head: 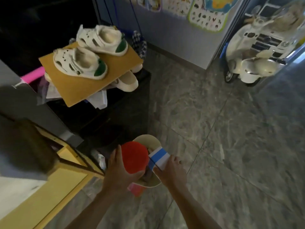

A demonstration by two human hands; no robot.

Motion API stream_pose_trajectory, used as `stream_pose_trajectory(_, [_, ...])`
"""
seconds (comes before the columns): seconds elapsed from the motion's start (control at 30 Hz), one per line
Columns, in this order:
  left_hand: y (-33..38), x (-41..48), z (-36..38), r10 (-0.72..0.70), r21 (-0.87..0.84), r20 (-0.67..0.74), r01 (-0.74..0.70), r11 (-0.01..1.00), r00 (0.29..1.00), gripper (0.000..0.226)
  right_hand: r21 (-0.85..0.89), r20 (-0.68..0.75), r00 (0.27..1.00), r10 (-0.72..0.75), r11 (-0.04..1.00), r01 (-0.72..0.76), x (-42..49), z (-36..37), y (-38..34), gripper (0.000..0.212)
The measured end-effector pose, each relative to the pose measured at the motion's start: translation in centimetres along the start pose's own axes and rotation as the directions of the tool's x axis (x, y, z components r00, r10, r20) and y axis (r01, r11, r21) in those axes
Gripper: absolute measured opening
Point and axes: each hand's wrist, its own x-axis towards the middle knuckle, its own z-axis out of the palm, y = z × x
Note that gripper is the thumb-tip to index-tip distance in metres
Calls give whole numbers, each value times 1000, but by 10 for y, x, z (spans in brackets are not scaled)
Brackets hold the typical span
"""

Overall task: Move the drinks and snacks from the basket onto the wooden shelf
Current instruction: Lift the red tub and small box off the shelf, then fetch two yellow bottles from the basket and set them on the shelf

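Currently pick-up step: L hand (115, 169) curls round red-topped tub (134, 157), R hand (171, 171) grips blue-white carton (159, 158), both just over cream basket (146, 138) on floor (214, 129). Next, prob.: lift both clear, swing left to yellow wooden shelf (71, 179).

Count: 2 hands, left hand (115, 169) and right hand (171, 171). 1 basket (148, 138). 1 red round pack (134, 157), 1 blue-and-white box (159, 158). 1 yellow wooden shelf (49, 195), near left. 2 white-and-green shoes (79, 63) on 1 board (82, 90), far left; at least 1 cream shoe (128, 81) under it. 1 pink tube (32, 75). 1 white toy scooter (250, 63), far right. Wall posters (208, 15): at least 3, cut off by the frame edge.
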Motion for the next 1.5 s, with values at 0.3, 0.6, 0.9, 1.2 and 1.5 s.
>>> stream_pose_trajectory(0.3, [-36, 18, 28, 21, 15, 79, -23, 1000, 997, 159, 6, 135, 990, -44, 999, 43, 8, 48, -13, 92])
stream_pose_trajectory(0.6, [20, -9, -75, 159, 117, 130, -174, 978, 979, 116, 51, 112, 980, -165, 986, 160, -30, -64, -33, 80])
stream_pose_trajectory(0.9, [171, -23, -291, 446, 223, 23, -439, 870, 895, 104, 23, -194, 957, -218, 974, 227, -93, -320, -88, 105])
stream_pose_trajectory(1.2, [302, -61, -497, 556, 346, -62, -505, 791, 829, 106, -68, -317, 878, -358, 932, 356, -176, -540, -158, 109])
stream_pose_trajectory(1.5, [348, -153, -583, 565, 420, -211, -448, 789, 798, 102, -47, -370, 779, -506, 848, 529, -225, -617, -185, 96])
